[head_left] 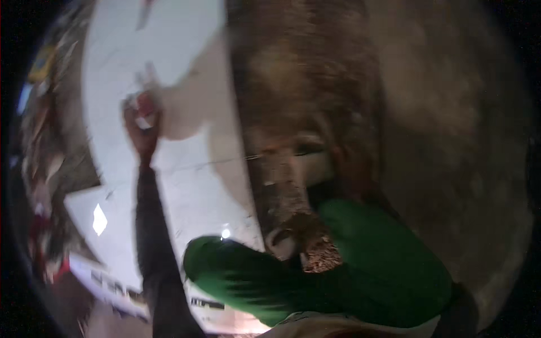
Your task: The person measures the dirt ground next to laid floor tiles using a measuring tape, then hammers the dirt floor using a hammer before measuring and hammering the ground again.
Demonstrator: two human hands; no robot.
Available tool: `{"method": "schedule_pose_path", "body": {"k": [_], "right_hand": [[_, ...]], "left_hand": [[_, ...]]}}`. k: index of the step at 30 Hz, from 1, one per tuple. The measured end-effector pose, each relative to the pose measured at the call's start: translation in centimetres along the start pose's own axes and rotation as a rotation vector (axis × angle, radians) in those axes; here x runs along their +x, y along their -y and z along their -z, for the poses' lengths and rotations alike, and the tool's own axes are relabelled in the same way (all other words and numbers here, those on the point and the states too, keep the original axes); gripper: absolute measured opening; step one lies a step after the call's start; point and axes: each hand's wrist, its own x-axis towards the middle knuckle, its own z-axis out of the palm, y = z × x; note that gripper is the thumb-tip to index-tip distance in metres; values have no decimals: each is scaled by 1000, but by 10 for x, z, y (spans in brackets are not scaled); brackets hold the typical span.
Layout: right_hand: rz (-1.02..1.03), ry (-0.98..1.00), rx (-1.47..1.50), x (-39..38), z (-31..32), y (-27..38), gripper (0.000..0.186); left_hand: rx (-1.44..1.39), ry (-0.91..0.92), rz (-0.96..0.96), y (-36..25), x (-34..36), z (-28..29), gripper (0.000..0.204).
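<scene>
My left hand (145,132) reaches out over a long white board (186,152), its thumb and fingers curled round a small reddish object (145,105). Blur hides what kind of object it is. The hand's shadow falls on the board to its right. In the dim area right of the board, a blurred brownish shape beside my green-clad right knee looks like my right hand (352,166). Its fingers cannot be made out. Close to it lies a pale, blocky object (313,166), too smeared to name.
My green trouser legs (383,259) are bent at the bottom, the left knee over the white board. Wood-like chips (322,254) lie on the ground between them. Brown, bare ground (451,112) stretches right. Blurred clutter with a yellow object (42,63) lines the left edge.
</scene>
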Motion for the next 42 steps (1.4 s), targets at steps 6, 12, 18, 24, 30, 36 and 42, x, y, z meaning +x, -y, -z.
{"method": "schedule_pose_path", "body": {"k": [6, 12, 18, 24, 30, 36, 42], "right_hand": [[-352, -66, 549, 67, 23, -30, 61], [-2, 247, 752, 70, 90, 84, 60], [-16, 763, 1236, 72, 65, 153, 58], [-265, 686, 1605, 50, 26, 137, 54], [-265, 721, 1459, 54, -5, 91, 43], [121, 509, 1108, 46, 6, 69, 27], [174, 102, 1163, 58, 28, 12, 32]], "left_hand": [[205, 361, 30, 2, 58, 5, 40], [-644, 744, 491, -192, 53, 4, 38], [-506, 953, 251, -293, 31, -4, 56], [-486, 926, 109, -288, 10, -11, 50], [-366, 1067, 128, -309, 22, -21, 38], [-568, 825, 73, -286, 1, -41, 43], [-407, 878, 169, -231, -9, -38, 22]]}}
